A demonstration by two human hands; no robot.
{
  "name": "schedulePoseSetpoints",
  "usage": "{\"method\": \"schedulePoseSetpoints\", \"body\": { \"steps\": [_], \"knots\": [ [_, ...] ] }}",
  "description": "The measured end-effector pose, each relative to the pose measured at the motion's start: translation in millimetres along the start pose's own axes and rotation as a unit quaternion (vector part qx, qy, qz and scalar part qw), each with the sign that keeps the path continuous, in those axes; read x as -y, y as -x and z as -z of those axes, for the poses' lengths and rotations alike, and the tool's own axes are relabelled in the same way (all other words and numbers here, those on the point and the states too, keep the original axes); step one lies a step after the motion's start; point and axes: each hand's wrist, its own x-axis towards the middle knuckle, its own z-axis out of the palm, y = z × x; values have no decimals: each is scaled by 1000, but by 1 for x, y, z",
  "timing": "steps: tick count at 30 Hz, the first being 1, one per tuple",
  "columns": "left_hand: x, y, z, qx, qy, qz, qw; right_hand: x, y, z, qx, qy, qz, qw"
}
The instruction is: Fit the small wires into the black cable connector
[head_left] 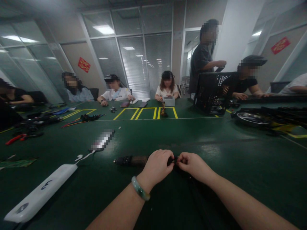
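Observation:
My left hand (157, 167) and my right hand (194, 165) meet low in the view above the green work mat (216, 191). Their fingers pinch a small black connector (175, 160), partly hidden by the fingertips. A black cable bundle (192, 195) seems to run from it toward me, dark against the mat. Just left of my left hand lies a black cylindrical part with a brown wrapped section (130, 160). A pale green bangle (140, 188) circles my left wrist. A white power bank (40, 191) with a short white cord lies further left.
A blurred phone (102, 140) lies beyond the power bank. Red-handled cutters (15, 139) and wire bundles sit at the left. A black mesh crate (211, 92) and a metal dish (253, 118) stand far right. Several people sit across the table, behind yellow tape outlines (146, 112).

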Motion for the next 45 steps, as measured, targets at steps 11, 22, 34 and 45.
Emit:
{"method": "schedulePoseSetpoints", "body": {
  "steps": [11, 22, 34, 45],
  "knots": [
    [0, 0, 2, 7, 2, -7, 1000, 5, 2, 4, 4, 11, -10, 1000],
    [1, -1, 1, 10, -3, -29, 1000, 2, 1, 2, 3, 0, -2, 1000],
    [0, 1, 2, 0, 8, -37, 999, -1, 1, 1, 5, -1, 0, 1000],
    [-3, 0, 5, 2, 2, -24, 1000, 3, 1, 2, 6, -1, 2, 1000]
  ]
}}
